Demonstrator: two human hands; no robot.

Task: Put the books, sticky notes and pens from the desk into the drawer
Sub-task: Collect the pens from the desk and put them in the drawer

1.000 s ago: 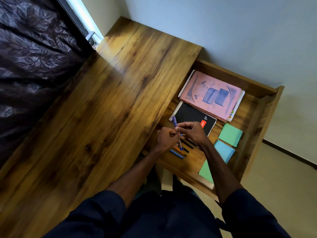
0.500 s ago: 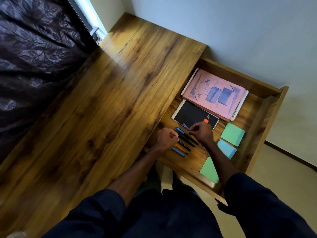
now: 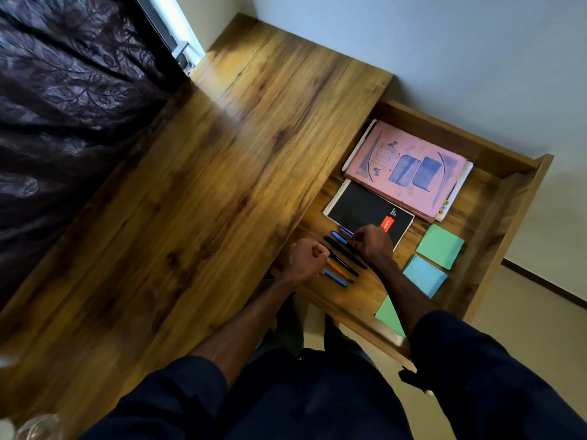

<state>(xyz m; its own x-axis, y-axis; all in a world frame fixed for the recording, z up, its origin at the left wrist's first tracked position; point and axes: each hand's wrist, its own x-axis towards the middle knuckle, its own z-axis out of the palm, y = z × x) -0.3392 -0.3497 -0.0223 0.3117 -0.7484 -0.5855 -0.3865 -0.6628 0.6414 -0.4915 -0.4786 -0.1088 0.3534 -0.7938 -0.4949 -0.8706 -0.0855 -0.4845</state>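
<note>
My left hand [image 3: 305,259] is curled closed at the drawer's [image 3: 495,217] 9 o'clock edge, holding nothing I can see. My right hand [image 3: 374,246], fingers pinched on a purple pen [image 3: 346,231], sits over the pen row [image 3: 341,260]. Sticky notes [image 3: 440,246] at 3 o'clock. Black spiral notebook [image 3: 359,208], then pink book [image 3: 406,173] toward 12. Tabletop [image 3: 206,185] bare.

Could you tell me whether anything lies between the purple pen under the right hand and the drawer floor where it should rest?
Nothing visible does. The right hand is setting the purple pen down in the open wooden drawer, in the bare strip between the black spiral notebook and the blue-capped pen. The hand hides the pen's far end.
</note>
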